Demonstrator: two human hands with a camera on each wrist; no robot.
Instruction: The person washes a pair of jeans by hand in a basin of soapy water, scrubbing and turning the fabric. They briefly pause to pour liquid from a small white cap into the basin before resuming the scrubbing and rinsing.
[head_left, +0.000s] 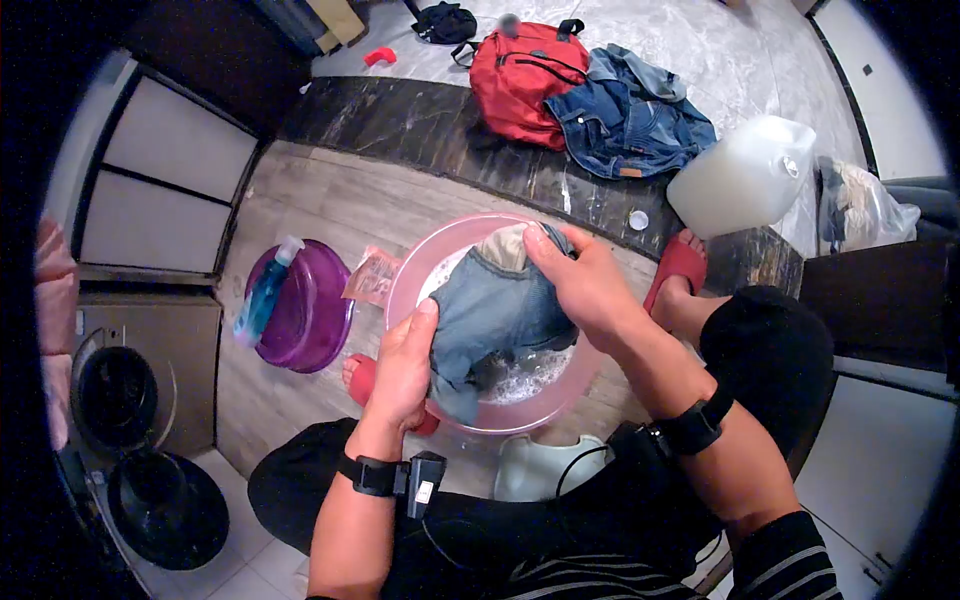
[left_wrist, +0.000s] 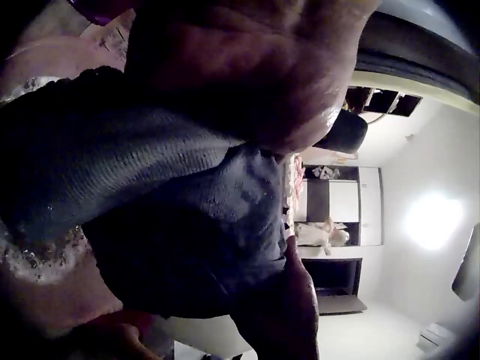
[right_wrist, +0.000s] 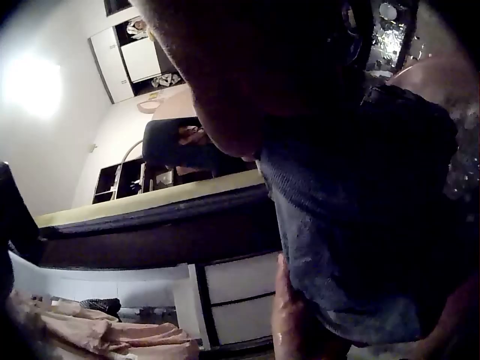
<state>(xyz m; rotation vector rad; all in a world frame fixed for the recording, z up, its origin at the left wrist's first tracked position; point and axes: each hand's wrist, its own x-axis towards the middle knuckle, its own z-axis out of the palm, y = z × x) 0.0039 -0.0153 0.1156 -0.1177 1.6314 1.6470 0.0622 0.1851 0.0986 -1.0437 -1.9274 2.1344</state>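
A wet blue denim garment (head_left: 495, 305) with a beige patch at its top is stretched between both hands above a pink basin (head_left: 400, 285) of sudsy water (head_left: 520, 380). My left hand (head_left: 398, 365) grips its left side, thumb on top. At its upper right edge my right hand (head_left: 590, 285) pinches the cloth near the beige part. The denim (left_wrist: 195, 217) fills much of the left wrist view below the left hand (left_wrist: 240, 67). In the right wrist view the cloth (right_wrist: 360, 210) hangs from the dark right hand (right_wrist: 247, 97).
Left of the basin lies a purple basin (head_left: 325, 310) with a blue bottle (head_left: 265, 295). Beyond the dark ledge (head_left: 400, 125) are a red backpack (head_left: 525, 80) and a denim jacket (head_left: 635, 120). A white jug (head_left: 745, 180) stands at the right. A pale stool (head_left: 540, 465) is below.
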